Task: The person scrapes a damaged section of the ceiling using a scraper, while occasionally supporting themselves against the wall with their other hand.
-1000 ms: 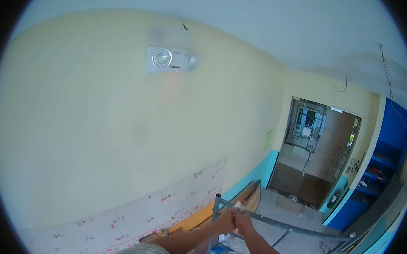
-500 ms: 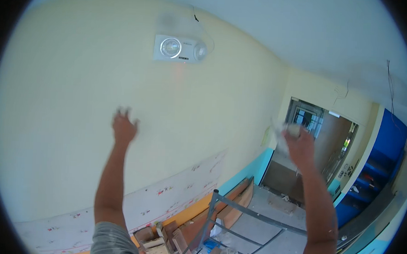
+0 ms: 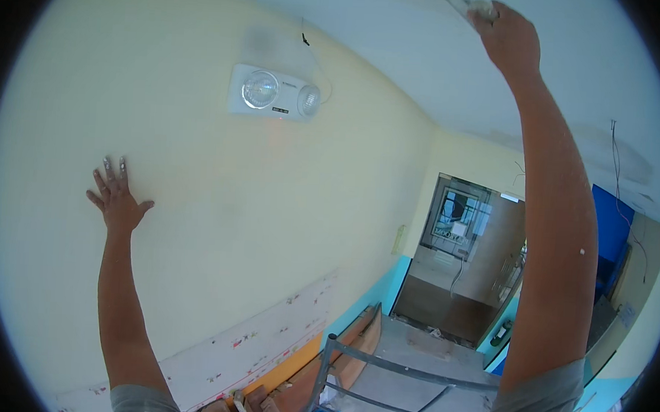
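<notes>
My left hand (image 3: pixel 121 201) lies on the pale yellow wall (image 3: pixel 196 199) with its fingers spread wide; whitish smears mark some fingertips. High at the upper right, my right hand (image 3: pixel 512 42) grips a putty knife (image 3: pixel 483 10) by its light-coloured handle. The knife's pale, pointed blade is up at the white ceiling (image 3: pixel 399 30); whether it touches the surface I cannot tell. Between my hands, a white twin-lamp emergency light (image 3: pixel 275 93) is fixed high on the wall, with a thin cable rising from it.
A grey metal frame (image 3: pixel 403 368) stands below me, with wooden boards (image 3: pixel 348 349) along the wall's foot. Loose wires (image 3: pixel 617 165) hang from the ceiling at the right. Beyond are a glass door (image 3: pixel 456 220) and blue shelving (image 3: pixel 609 221).
My right hand has risen with the putty knife from door height to the ceiling. My left hand has shifted left and now rests spread on the wall. The view has turned slightly.
</notes>
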A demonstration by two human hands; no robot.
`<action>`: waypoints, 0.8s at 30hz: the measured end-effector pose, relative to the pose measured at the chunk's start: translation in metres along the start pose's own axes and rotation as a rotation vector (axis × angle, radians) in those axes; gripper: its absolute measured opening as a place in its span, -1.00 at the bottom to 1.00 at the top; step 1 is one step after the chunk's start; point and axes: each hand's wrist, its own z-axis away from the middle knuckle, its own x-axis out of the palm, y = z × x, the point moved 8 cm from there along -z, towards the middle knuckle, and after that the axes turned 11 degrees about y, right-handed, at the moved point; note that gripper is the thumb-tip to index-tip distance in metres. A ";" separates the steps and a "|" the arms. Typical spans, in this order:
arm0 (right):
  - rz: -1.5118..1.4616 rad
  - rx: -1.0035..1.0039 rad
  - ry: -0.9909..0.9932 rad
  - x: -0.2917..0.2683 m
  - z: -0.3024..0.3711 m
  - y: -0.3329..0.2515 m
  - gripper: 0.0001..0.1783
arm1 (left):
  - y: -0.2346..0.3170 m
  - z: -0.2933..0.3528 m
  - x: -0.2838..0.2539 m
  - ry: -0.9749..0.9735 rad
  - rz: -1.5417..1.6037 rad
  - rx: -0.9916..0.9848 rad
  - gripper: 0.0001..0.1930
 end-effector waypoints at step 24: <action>-0.017 0.084 0.168 0.016 -0.066 0.050 -0.60 | -0.003 0.001 0.004 -0.023 -0.085 0.010 0.25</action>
